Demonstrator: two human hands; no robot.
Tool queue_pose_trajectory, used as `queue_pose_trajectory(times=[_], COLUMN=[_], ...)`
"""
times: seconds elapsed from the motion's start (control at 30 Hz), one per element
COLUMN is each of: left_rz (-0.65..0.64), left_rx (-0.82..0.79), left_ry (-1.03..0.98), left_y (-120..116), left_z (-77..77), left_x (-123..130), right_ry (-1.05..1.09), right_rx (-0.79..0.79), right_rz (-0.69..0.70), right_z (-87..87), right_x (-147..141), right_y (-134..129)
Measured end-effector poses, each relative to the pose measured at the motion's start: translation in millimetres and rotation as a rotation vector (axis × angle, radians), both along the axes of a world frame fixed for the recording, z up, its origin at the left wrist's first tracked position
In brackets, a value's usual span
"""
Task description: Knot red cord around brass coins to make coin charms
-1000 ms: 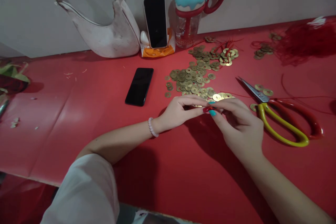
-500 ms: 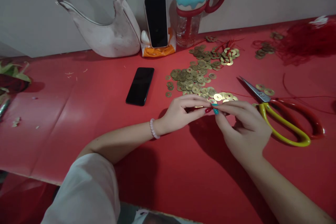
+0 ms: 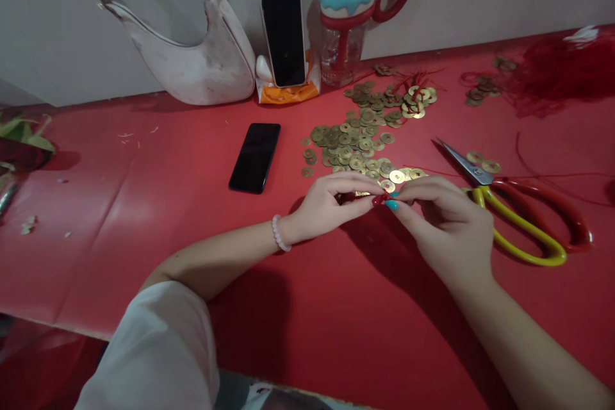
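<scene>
My left hand [image 3: 331, 204] pinches a red cord [image 3: 386, 196] between thumb and fingers; a bit of gold coin shows between those fingers. From the right, my right hand [image 3: 449, 221] closes its thumb and forefinger on the same cord, fingertips almost touching the left ones. Just beyond both hands lies a spread pile of brass coins with holes [image 3: 353, 144]. More coins tied with red cord [image 3: 417, 101] lie behind the pile. Scissors [image 3: 509, 205] with one yellow and one red handle rest right of my right hand, their blades apart.
A black phone [image 3: 255, 157] lies left of the coins. Along the wall stand a white bag [image 3: 202, 67], a propped phone [image 3: 285, 37] and a jar-shaped cup [image 3: 342, 32]. A tangle of red cord [image 3: 562, 77] covers the back right of the red table [image 3: 144, 205].
The fingertips of my right hand have shifted slightly left and down, and more red cord shows between the two hands. My left hand has barely moved.
</scene>
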State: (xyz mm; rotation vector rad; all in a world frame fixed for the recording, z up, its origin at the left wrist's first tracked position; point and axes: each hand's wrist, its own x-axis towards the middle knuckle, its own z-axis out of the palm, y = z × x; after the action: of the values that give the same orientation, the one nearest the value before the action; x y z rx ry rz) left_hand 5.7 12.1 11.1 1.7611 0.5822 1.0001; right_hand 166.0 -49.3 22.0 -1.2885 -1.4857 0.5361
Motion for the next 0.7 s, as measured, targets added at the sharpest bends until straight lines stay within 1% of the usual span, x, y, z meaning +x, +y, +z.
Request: queue_pose_trajectory(times=[0.1, 0.17, 0.23, 0.3, 0.43, 0.6, 0.7], left_rz=[-0.051, -0.069, -0.082, -0.099, -0.113, -0.101, -0.103], left_rx=[-0.045, -0.076, -0.096, -0.101, -0.102, -0.105, -0.121], left_ry=[-0.007, -0.011, -0.02, -0.026, -0.005, 0.016, 0.024], left_y=[1.1, 1.6, 2.0, 2.2, 1.9, 1.2, 0.8], left_z=[0.2, 0.3, 0.1, 0.0, 0.3, -0.4, -1.1], left_x=[-0.6, -0.9, -1.1, -1.1, -0.9, -0.4, -0.2], right_ry=[0.246, 0.413, 0.531, 0.587, 0.561, 0.401, 0.337], right_rx=[-0.096, -0.166, -0.232, -0.283, -0.314, -0.214, -0.189], right_rz=[0.106, 0.153, 0.167, 0.171, 0.191, 0.146, 0.158], right_z=[-7.0, -11.5, -14.1, -14.7, -13.9, -14.3, -14.7], right_x=[3.2, 3.9, 4.2, 4.9, 7.6, 8.2, 8.3], right_y=[4.9, 7.2, 8.3, 8.8, 10.0, 9.8, 8.7])
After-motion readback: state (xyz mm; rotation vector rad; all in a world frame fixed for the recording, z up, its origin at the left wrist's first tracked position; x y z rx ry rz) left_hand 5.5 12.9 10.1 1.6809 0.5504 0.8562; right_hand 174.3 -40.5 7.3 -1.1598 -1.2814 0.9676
